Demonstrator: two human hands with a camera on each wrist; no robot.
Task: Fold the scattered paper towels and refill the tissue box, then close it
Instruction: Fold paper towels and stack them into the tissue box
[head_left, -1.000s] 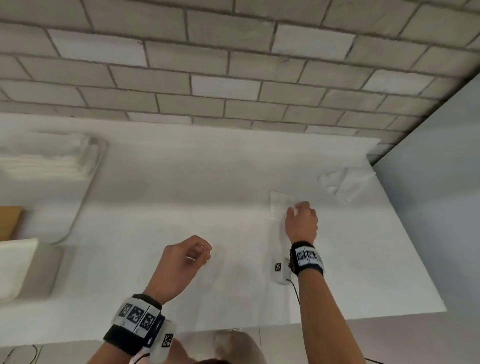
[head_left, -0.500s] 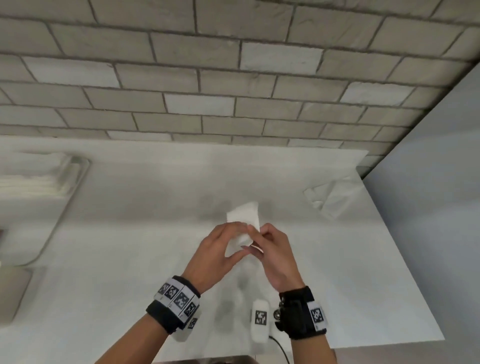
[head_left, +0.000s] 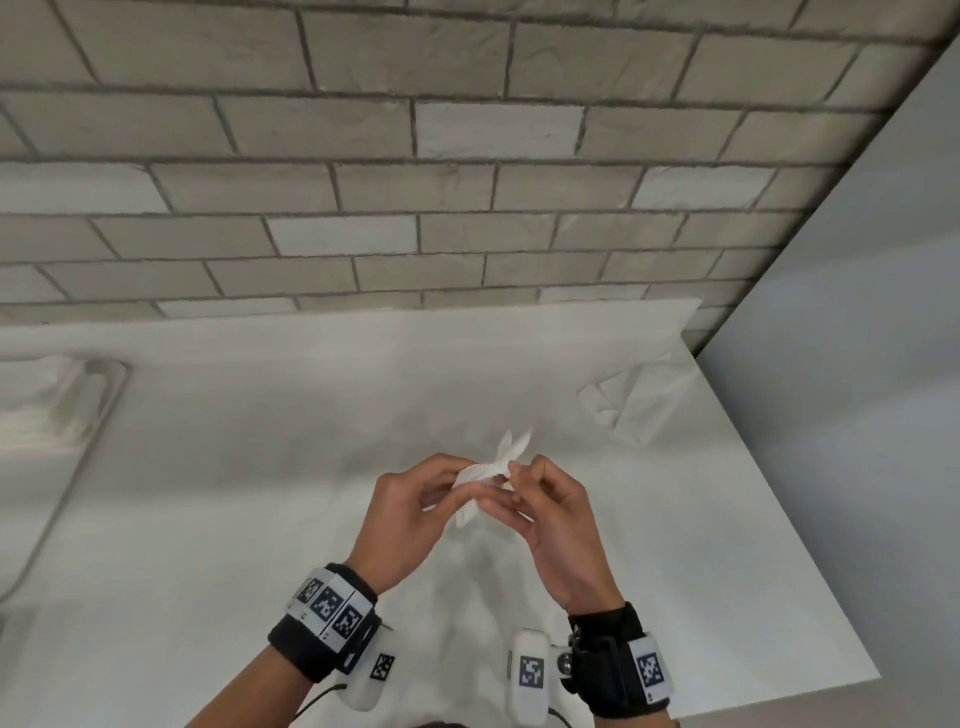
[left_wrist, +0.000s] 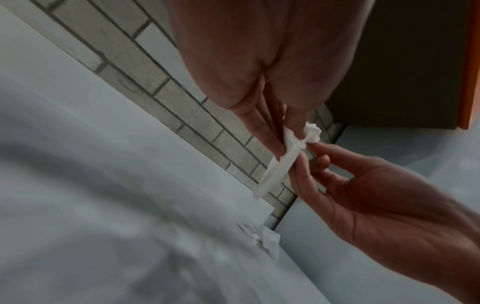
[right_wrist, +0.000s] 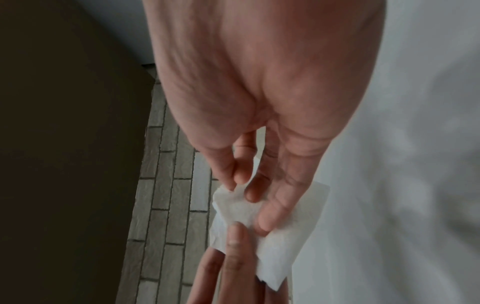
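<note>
A paper towel (head_left: 491, 470) sits between both hands above the counter (head_left: 260, 467); another towel (head_left: 636, 402) lies far right.

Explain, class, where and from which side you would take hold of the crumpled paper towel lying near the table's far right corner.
Pinch a raised crease of the crumpled paper towel from above, probably with the right hand, which is nearer. It lies low on the table, so there is little to grasp from the side.

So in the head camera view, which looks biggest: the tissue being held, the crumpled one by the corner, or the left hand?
1. left hand
2. crumpled paper towel
3. held paper towel, partly hidden by fingers, so unsure.
</note>
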